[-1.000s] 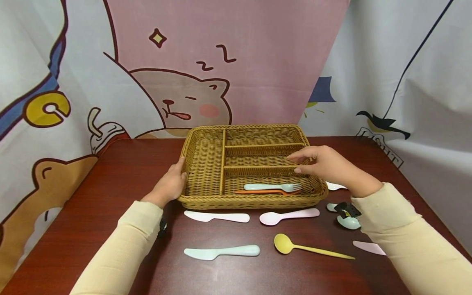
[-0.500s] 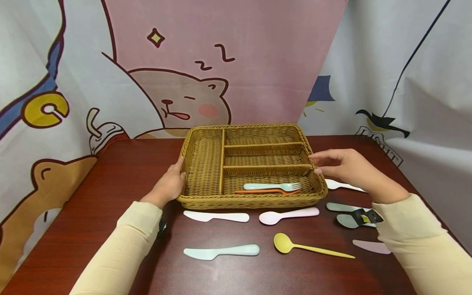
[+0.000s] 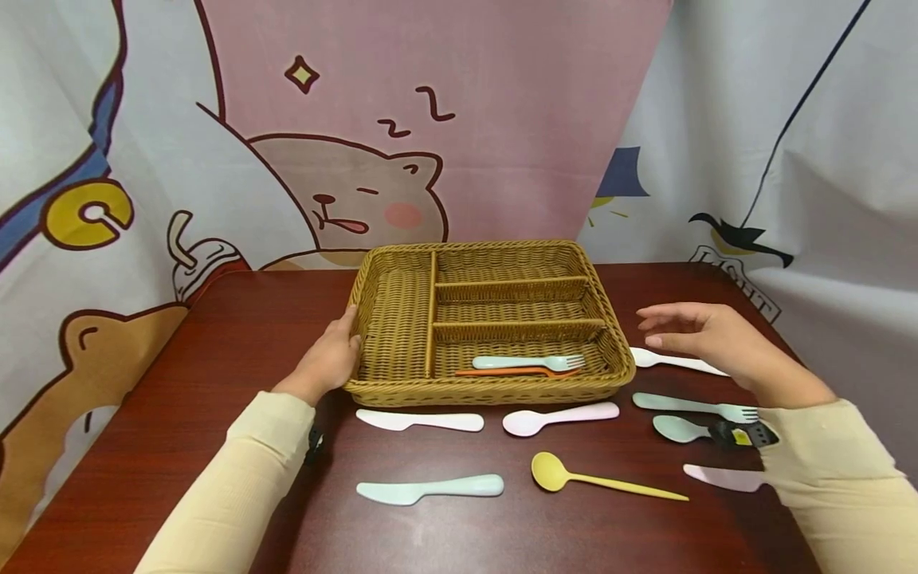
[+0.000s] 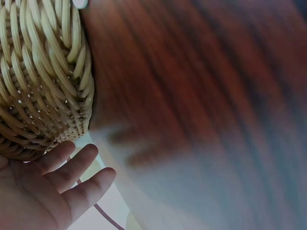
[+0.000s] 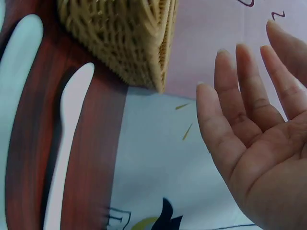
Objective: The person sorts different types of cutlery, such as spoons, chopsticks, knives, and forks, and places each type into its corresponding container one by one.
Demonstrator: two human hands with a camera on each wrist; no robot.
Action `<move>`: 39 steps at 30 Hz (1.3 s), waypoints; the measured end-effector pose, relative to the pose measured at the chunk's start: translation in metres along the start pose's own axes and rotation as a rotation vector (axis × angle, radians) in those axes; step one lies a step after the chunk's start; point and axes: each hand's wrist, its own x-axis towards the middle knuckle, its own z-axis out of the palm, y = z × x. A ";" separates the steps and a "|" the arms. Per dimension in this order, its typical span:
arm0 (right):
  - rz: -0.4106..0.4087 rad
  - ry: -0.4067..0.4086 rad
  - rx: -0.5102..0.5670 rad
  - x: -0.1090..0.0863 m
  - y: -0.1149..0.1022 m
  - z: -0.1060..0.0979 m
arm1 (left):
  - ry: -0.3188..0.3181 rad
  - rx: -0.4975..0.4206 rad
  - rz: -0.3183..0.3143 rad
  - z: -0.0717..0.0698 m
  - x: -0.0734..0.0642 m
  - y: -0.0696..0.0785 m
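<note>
A brown wicker basket [image 3: 431,351] with several compartments stands at the back of the table. My left hand [image 3: 328,359] touches its left side; in the left wrist view three fingers stretch out fairly straight beside the weave. Inside the front compartment lie a mint fork [image 3: 516,363] and an orange utensil [image 3: 509,372]. To the right of the basket my right hand [image 3: 724,339] hovers with nothing in it, fingers loosely bent. Nearest below it is a white knife [image 5: 72,103], partly covered by the hand in the head view.
In front of the basket lie a white knife [image 3: 419,420], a pink spoon [image 3: 559,417], a mint knife [image 3: 430,489] and a yellow spoon [image 3: 610,482]. On the right are a mint fork [image 3: 688,404], a mint spoon [image 3: 677,429] and a pink knife [image 3: 724,477].
My right hand has moved right from over the basket to beyond its right edge, uncovering more of the cutlery there. The left hand stays on the basket's side.
</note>
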 end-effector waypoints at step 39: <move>0.094 -0.095 -0.071 -0.029 0.078 0.004 | -0.004 0.014 -0.003 -0.001 -0.001 0.000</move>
